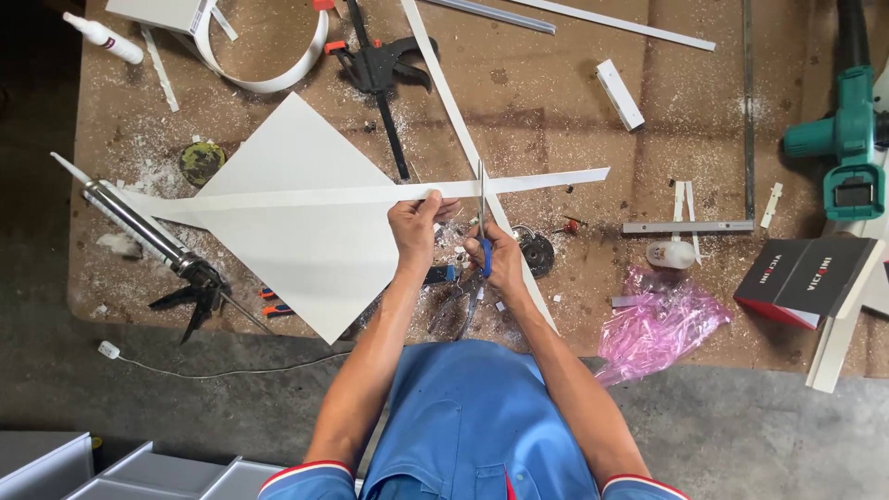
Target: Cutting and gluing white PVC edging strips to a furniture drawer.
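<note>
Pinching a long white strip (370,195) with the left hand (414,225), fingers (431,206) closed on its edge just left of the cut point. Gripping blue-handled scissors (482,218) in the right hand (500,261), fingers curled shut through the handles, blades pointing away from the body and set across the strip. Stretching left to right above the surface (556,102), the strip, passing over a large white triangular sheet (306,231) and crossing a second narrow white strip (463,139) that runs diagonally. Lying to the left: a caulking gun (148,236) near the surface's edge, with a round dark lid (201,162) just above it. Resting at the top: a black bar clamp with orange tips (380,69), a curved loop of white edging (269,65), a small white glue bottle (102,37). Sitting to the right: a short white block (619,93), a metal square (732,185), a small white bottle on its side (670,254), crumpled pink plastic (659,324), a dark box with a red underside (806,278), a green power tool (847,139). Scattered all over the brown surface, white shavings and dust. Trailing along the grey floor below the surface's edge, a thin white cable (185,370).
</note>
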